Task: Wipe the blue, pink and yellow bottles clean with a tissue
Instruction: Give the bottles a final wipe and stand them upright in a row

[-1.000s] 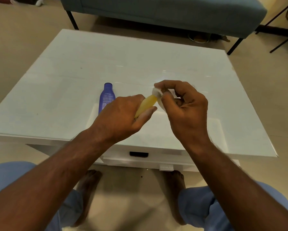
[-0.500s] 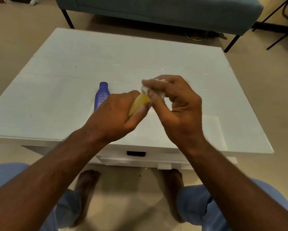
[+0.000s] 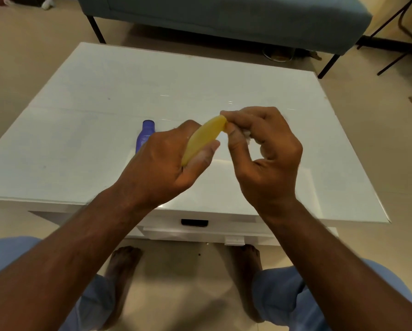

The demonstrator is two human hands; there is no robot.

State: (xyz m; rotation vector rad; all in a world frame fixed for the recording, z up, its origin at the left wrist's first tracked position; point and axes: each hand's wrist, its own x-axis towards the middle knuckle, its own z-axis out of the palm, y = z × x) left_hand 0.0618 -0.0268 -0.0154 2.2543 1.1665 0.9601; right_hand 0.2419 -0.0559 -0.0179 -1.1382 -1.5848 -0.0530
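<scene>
The yellow bottle (image 3: 203,137) is a smooth, slim, translucent yellow shape held above the table, tilted with its upper end pointing up and to the right. The blue bottle (image 3: 145,135) lies on its side on the white tabletop, cap end away, partly hidden. A crumpled white tissue (image 3: 246,134) seems to sit just beside the yellow bottle's upper tip.

From my seat, the left hand (image 3: 166,161) covers the lower half of the yellow bottle (image 3: 203,137), so I can't see its base. The tissue (image 3: 246,134) shows only as a white scrap inside the right hand (image 3: 264,149), whose curled fingers hide the rest. The blue bottle (image 3: 145,134) is cut off behind the left hand, and its label is too small to read. I can't find the pink bottle. The sofa (image 3: 224,17) runs past the top edge.
</scene>
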